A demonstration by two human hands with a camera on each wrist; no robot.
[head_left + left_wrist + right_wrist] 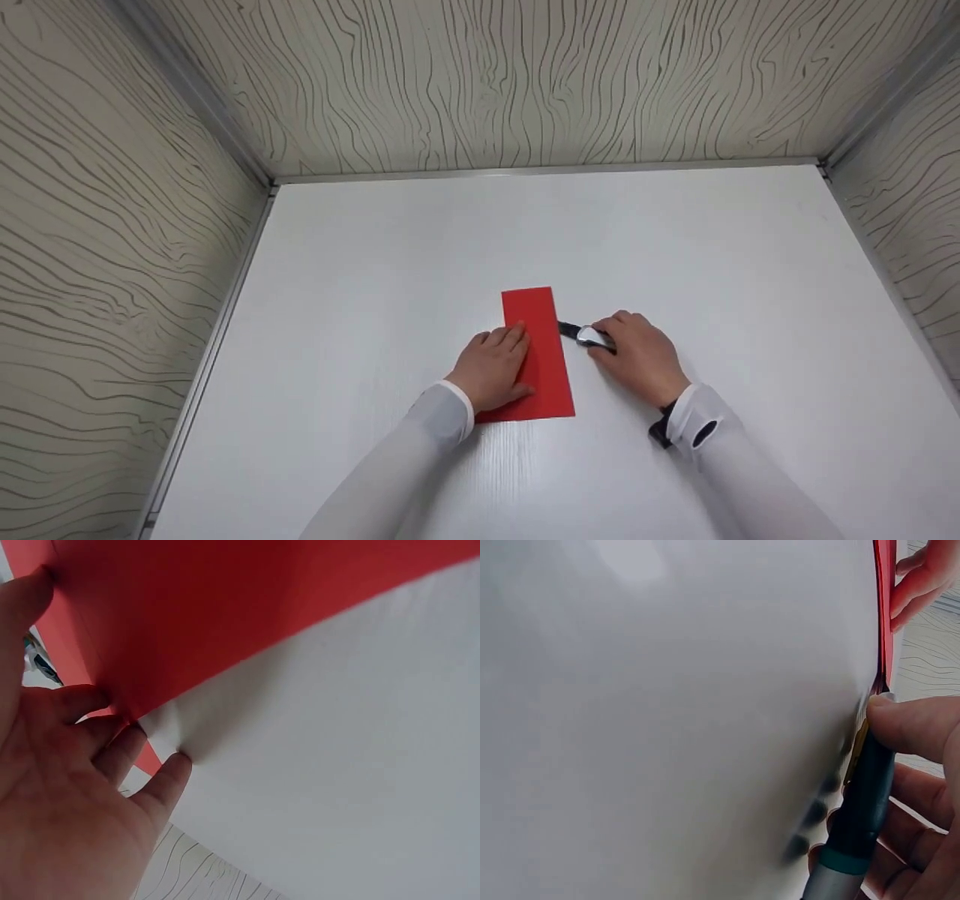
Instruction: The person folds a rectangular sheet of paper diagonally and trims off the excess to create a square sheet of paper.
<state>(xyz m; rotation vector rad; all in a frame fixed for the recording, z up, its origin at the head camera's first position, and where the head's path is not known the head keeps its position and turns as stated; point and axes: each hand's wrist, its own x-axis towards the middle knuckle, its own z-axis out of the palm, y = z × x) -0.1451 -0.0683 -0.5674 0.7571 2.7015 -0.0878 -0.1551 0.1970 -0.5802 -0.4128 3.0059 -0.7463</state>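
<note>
A folded sheet of red paper (549, 375) lies lengthwise near the middle of the white table. My left hand (491, 369) presses on its left part, fingers mostly straight and thumb spread toward the near end. In the left wrist view the fingertips of the left hand (67, 787) reach the edge of the paper (210, 607) and the table beside it. My right hand (643, 360) grips a utility knife (596, 337) by its handle. The dark blade end meets the right edge of the paper. In the right wrist view the thumb lies along the knife (864, 795).
The white tabletop (375, 247) stretches around the paper on all sides. Walls with a wood-grain line pattern (480, 82) stand at the back and both sides, with grey metal strips along the table edges. A black band (661, 429) circles the right wrist.
</note>
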